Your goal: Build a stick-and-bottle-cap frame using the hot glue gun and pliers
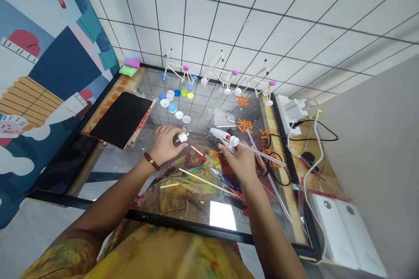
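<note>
Left hand [164,143]: fingers clamped on a small white piece [182,137]; right hand [244,163]: fingers wrapped around a glue gun [226,137], its nozzle [209,132] best kept steady, clear of fingers.

Item: left hand [166,143]; fingers are covering part of a small white piece [182,137], and I am failing to read its full shape.
Item: right hand [242,162]; it is concealing much of the white glue gun [222,135]'s grip.
Item: papers [144,122]; a black folder [122,118] is hiding most of them.
Item: yellow shirt [163,253]; the bottom edge is cropping it.
Item: mural [65,69]; the left edge is cutting it.
Item: dark stick tips [266,60]; these are appearing too small for me to identify.
</note>
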Motion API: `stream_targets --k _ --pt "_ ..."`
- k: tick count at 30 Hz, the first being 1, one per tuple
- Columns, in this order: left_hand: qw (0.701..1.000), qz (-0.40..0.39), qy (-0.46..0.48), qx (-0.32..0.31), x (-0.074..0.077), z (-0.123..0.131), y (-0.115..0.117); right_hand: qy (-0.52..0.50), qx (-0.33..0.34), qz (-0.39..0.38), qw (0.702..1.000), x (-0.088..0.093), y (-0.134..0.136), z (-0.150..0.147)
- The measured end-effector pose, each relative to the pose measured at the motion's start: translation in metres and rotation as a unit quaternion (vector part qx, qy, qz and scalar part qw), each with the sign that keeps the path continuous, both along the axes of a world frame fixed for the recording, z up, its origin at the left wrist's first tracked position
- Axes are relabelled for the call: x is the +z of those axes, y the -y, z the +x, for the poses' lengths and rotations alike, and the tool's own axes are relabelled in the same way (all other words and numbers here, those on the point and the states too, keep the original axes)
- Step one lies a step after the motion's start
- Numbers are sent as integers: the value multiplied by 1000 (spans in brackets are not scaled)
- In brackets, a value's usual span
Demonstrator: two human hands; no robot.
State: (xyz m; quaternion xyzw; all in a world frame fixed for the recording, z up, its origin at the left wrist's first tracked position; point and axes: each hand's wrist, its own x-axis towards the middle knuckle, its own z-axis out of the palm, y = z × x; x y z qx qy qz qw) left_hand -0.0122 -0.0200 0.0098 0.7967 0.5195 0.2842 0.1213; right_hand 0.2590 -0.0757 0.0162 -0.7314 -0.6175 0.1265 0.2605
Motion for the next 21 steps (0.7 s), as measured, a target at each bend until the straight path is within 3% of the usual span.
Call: stream_targets --k 4,7,12,21 --pt "1000 5 11 -9 -1 -1 0 -86 22 31 996 -11 -8 -13" --pt "1000 2 24 -7 -3 -2 -1 -117 90 56 988 -15 0 -22" --pt "999 1 37 -6 -5 -3 -1 -98 147 53 983 -16 7 -36" --pt "999 -10 43 -3 -7 -2 -1 -30 160 43 986 -16 6 -41"
